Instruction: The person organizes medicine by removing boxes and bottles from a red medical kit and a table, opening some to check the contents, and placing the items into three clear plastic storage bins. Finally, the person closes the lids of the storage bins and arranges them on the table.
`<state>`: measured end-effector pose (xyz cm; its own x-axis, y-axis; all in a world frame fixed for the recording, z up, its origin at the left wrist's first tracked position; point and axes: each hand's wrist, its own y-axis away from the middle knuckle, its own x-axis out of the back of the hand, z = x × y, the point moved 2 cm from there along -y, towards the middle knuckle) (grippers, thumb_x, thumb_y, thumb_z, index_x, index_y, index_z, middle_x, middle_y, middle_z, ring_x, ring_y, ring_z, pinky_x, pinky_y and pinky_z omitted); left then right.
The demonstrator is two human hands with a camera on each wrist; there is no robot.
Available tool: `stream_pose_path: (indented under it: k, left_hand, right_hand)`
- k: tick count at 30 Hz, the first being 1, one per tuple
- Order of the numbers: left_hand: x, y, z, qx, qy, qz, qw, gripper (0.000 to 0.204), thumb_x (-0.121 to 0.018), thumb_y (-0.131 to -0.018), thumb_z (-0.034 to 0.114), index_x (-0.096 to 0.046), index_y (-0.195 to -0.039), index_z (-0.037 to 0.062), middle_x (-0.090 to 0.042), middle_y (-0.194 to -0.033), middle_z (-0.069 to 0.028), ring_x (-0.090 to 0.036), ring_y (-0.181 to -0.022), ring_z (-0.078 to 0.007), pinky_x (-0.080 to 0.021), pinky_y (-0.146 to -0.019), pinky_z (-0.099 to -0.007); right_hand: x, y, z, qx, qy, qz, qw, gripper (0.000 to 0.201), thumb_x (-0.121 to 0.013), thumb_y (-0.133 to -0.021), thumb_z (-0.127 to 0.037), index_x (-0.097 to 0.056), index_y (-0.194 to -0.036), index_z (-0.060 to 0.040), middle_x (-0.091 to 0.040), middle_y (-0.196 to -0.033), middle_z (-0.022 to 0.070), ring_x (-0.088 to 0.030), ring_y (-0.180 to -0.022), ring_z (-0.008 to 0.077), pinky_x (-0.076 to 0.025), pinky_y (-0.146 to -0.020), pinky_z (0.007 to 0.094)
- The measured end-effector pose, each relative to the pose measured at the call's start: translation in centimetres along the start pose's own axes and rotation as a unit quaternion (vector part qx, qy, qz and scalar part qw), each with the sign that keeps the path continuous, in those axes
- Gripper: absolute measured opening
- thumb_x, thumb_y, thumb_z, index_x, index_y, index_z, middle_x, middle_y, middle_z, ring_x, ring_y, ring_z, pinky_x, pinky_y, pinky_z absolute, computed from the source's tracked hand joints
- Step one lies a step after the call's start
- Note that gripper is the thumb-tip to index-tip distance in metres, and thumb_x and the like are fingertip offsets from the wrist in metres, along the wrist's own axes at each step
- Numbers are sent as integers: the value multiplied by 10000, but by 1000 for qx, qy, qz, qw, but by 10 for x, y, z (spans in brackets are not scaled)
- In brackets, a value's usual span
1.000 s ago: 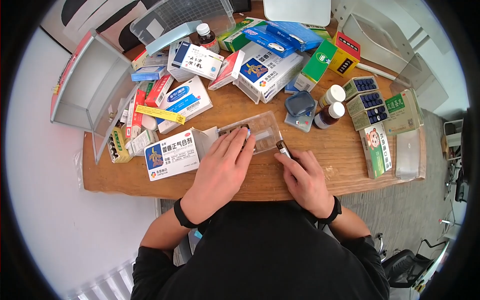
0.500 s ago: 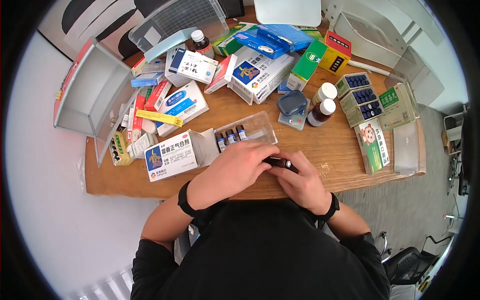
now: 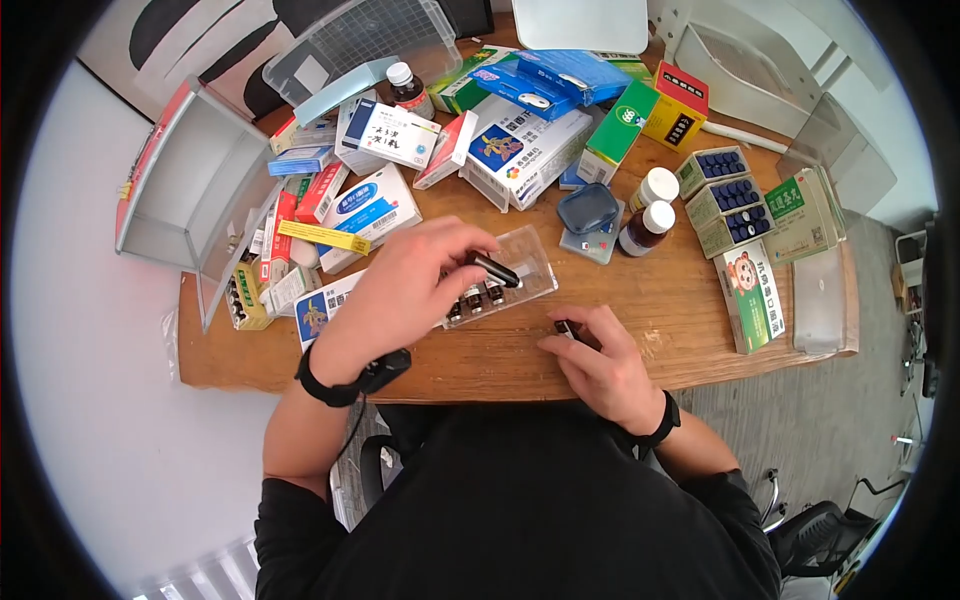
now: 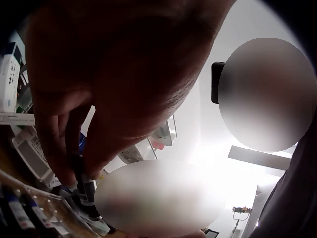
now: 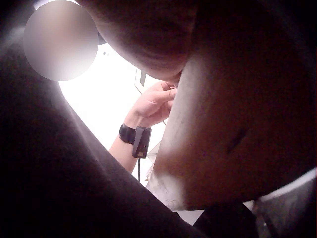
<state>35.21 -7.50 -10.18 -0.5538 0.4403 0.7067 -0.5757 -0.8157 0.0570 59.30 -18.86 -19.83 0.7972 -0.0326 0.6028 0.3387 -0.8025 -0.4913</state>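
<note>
My left hand [image 3: 400, 285] pinches a small dark medicine vial [image 3: 494, 269] between thumb and fingers, tilted over a clear plastic tray [image 3: 540, 262]. Several brown labelled vials [image 3: 474, 299] lie side by side in that tray, partly covered by the hand. In the left wrist view the pinched vial [image 4: 86, 191] points downward close over the tray. Nearer the table's front edge, my right hand [image 3: 610, 368] holds another dark vial [image 3: 567, 329] between curled fingers and thumb; much of it is hidden. A white and blue medicine carton [image 3: 318, 312] stands behind my left wrist.
Piled medicine boxes [image 3: 385, 215] fill the left and back of the wooden table [image 3: 660, 320]. Right of the tray are a blue-lidded case [image 3: 588, 208] and white-capped bottles [image 3: 648, 230]. Farther right stand boxes of blue-capped vials [image 3: 735, 195] and a green-and-white carton [image 3: 750, 295].
My left hand went from the tray to beside my right hand, then back left over the tray with a vial. The right hand stays near the front edge, holding a vial.
</note>
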Motion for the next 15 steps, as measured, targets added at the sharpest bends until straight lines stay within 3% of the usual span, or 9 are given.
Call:
stream_pose_path:
  k: [2,5,6,8,15]
  left_hand:
    - [4,-11,-3,-13,32,22,999,161,-752,-975,38,-725,-1119,-28,-772,-1053,-139,-773,-923,-221,-606,-802,-351]
    - [5,-34,-6,-19,-14,-62,998,168,-765,-990,109,-732,-1062,-40,-776,-818,-120,-770,-741,-191,-602,-694,-331]
    - [3,-43,-10,-19,-15,-60,998,168,-765,-990,109,-732,-1062,-40,-776,-818,-120,-770,-741,-191,-602,-694,-331]
    - [-6,-58,-17,22,-47,-135,990,202,-768,-999,152,-743,-1041,-44,-777,-809,-121,-761,-696,-176,-590,-654,-323]
    - [-23,-78,-17,52,-79,-163,982,248,-792,-995,204,-744,-948,-36,-762,-750,-106,-752,-636,-186,-578,-609,-344]
  right_hand:
    - [0,1,0,2,1,0,1000,294,-791,-850,61,-781,-1121,-54,-660,-1283,170,-658,-988,331,-601,-796,408]
    - [-1,3,0,8,7,1,1000,295,-792,-839,62,-778,-1111,-50,-660,-1286,171,-659,-991,333,-602,-792,408]
    - [-1,3,0,6,9,-3,1000,299,-792,-834,63,-775,-1111,-51,-660,-1286,171,-659,-994,335,-600,-798,410]
    - [1,4,-1,5,13,-6,1000,304,-792,-829,63,-772,-1110,-51,-660,-1287,171,-659,-998,338,-599,-803,411]
    - [0,6,1,14,8,-6,1000,335,-789,-826,56,-757,-1140,-56,-654,-1305,165,-654,-1030,347,-590,-850,428]
